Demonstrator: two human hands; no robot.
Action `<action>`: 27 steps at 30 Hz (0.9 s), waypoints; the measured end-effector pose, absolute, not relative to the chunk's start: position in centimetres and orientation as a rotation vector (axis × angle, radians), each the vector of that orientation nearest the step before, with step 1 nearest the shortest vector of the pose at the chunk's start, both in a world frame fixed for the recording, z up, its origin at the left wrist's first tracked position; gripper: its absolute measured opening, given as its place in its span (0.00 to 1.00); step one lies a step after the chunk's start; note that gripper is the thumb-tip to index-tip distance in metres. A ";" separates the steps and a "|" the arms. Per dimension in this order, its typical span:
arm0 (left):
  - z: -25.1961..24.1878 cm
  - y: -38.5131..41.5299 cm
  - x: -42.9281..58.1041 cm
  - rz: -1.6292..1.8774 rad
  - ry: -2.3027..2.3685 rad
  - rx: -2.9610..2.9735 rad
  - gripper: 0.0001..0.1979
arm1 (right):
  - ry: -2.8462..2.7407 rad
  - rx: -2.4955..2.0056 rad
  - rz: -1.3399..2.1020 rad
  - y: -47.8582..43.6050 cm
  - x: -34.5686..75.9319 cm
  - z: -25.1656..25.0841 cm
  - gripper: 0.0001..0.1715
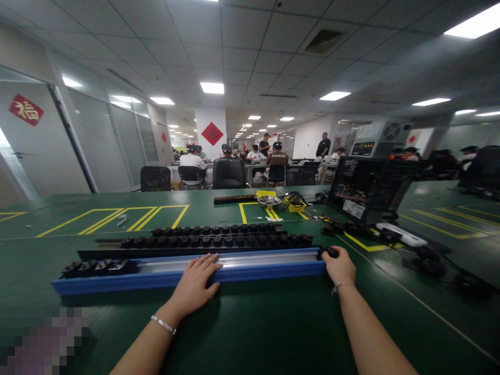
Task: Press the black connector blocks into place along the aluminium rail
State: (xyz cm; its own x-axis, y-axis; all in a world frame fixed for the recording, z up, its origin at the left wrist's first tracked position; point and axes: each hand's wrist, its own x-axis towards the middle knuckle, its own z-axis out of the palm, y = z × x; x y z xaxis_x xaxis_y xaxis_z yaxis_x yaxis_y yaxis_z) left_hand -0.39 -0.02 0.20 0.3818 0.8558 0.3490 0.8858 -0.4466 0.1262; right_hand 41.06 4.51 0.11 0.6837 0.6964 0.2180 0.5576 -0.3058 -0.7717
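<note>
A long blue metal channel (269,271) with a silvery inside lies across the green table in front of me. At its left end sit several black socket modules (102,266). My left hand (197,280) rests on the channel near its middle, fingers stretched out over the near wall. At the right end, my right hand (342,266) pinches a black socket module (332,252) by the channel's end; its exact contact with the channel is hard to see. Just behind lie dark strips with rows of black sockets (219,240).
An open black computer case (363,182) stands at the back right. A metal bowl (269,201) and a yellow container (295,204) with black cables stand farther back. A white-and-black device (402,235) and dark parts lie to the right. Several people sit beyond the table.
</note>
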 end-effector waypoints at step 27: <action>0.4 -0.1 -0.1 -0.590 -1.635 -2.531 0.22 | -0.899 -2.032 0.132 4.5 40.5 0.1 0.24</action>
